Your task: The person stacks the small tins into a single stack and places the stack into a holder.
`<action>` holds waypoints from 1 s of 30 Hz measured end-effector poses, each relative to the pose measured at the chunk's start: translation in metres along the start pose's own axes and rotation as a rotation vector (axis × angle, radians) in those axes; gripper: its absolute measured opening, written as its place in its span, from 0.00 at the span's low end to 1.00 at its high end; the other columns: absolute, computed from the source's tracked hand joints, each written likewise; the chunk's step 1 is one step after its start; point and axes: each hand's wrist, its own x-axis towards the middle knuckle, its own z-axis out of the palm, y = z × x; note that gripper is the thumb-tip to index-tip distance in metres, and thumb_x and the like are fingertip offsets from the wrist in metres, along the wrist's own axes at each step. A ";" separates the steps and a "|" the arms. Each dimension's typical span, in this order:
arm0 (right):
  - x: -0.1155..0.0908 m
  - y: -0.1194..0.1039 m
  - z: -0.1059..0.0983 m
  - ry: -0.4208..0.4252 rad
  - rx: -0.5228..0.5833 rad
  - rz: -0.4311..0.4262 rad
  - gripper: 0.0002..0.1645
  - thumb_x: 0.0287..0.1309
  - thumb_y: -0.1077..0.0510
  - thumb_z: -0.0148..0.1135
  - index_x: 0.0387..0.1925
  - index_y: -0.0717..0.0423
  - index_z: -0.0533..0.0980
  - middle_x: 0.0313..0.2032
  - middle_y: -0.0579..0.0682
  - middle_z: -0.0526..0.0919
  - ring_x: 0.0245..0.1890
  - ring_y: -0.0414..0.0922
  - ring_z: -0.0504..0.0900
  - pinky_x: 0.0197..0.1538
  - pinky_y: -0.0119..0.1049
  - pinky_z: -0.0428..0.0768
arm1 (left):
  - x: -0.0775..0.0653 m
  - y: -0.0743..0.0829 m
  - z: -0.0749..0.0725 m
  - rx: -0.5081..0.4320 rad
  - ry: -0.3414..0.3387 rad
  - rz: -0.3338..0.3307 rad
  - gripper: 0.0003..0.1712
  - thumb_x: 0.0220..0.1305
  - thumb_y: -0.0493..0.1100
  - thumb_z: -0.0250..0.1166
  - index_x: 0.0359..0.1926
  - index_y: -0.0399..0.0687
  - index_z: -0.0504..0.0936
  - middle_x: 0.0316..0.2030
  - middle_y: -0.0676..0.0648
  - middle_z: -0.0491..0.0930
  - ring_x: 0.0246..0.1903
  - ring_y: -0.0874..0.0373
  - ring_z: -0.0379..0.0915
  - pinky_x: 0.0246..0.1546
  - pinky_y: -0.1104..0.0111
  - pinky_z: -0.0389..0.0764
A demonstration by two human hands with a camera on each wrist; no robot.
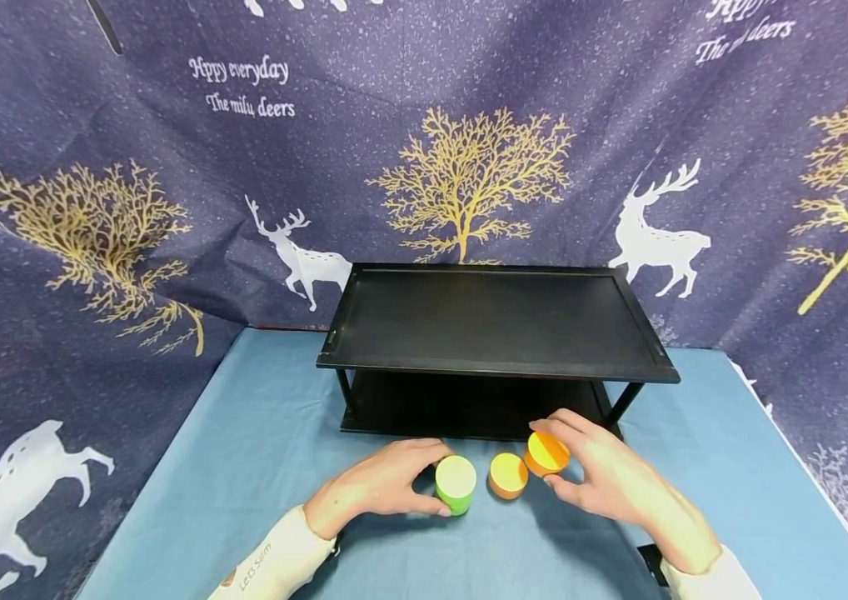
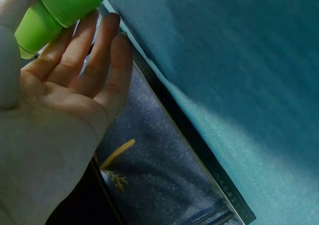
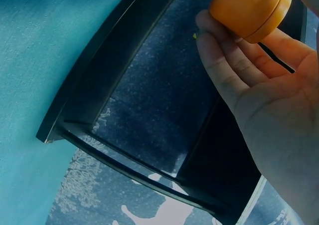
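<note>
While left hand (image 1: 386, 483) pinched green container (image 1: 456, 485) and right hand (image 1: 611, 475) pinched rightmost orange container (image 1: 546, 454), fingers half-curled, both containers appeared light, rigid, best gripped mid-side.

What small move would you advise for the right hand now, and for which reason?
Perhaps ease the right hand forward, toward the lower shelf: it holds one orange cylinder, and the shelf's front edge lies just beyond.
</note>
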 end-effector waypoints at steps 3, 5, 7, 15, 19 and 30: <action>0.002 -0.001 0.000 0.002 0.003 -0.007 0.37 0.48 0.56 0.84 0.61 0.50 0.80 0.49 0.35 0.78 0.45 0.33 0.78 0.52 0.37 0.87 | 0.000 0.000 0.000 0.006 -0.002 0.000 0.33 0.61 0.65 0.77 0.63 0.63 0.80 0.54 0.66 0.79 0.52 0.70 0.75 0.59 0.68 0.79; 0.003 -0.001 0.000 0.001 0.009 -0.014 0.37 0.48 0.56 0.83 0.61 0.50 0.80 0.50 0.35 0.78 0.45 0.33 0.78 0.52 0.37 0.87 | 0.001 0.000 -0.001 0.007 -0.004 -0.002 0.33 0.61 0.66 0.77 0.63 0.63 0.79 0.54 0.66 0.79 0.52 0.70 0.75 0.59 0.68 0.79; 0.004 -0.002 0.001 0.002 0.016 -0.026 0.37 0.49 0.56 0.83 0.61 0.50 0.79 0.50 0.35 0.78 0.45 0.33 0.78 0.51 0.36 0.87 | 0.001 0.000 -0.001 0.008 -0.006 -0.003 0.33 0.61 0.66 0.76 0.63 0.63 0.79 0.54 0.66 0.79 0.52 0.70 0.75 0.60 0.68 0.79; 0.008 -0.005 0.002 0.016 0.011 -0.060 0.37 0.49 0.55 0.83 0.62 0.50 0.79 0.52 0.36 0.79 0.45 0.33 0.78 0.51 0.34 0.86 | 0.001 0.001 -0.001 0.010 -0.009 0.002 0.34 0.61 0.66 0.76 0.63 0.62 0.80 0.55 0.65 0.79 0.52 0.69 0.75 0.60 0.68 0.79; 0.010 -0.007 0.003 0.000 0.014 -0.047 0.37 0.50 0.54 0.82 0.63 0.49 0.79 0.53 0.36 0.79 0.46 0.33 0.78 0.52 0.35 0.86 | 0.000 0.001 0.000 0.012 -0.005 0.012 0.33 0.62 0.65 0.77 0.63 0.63 0.80 0.54 0.65 0.79 0.52 0.69 0.75 0.59 0.68 0.80; 0.015 -0.010 0.005 0.015 0.004 -0.067 0.37 0.49 0.54 0.82 0.62 0.49 0.79 0.53 0.35 0.78 0.48 0.33 0.78 0.54 0.35 0.86 | 0.002 -0.001 0.001 0.002 -0.018 -0.009 0.33 0.61 0.67 0.76 0.63 0.64 0.80 0.54 0.66 0.79 0.51 0.70 0.75 0.60 0.68 0.80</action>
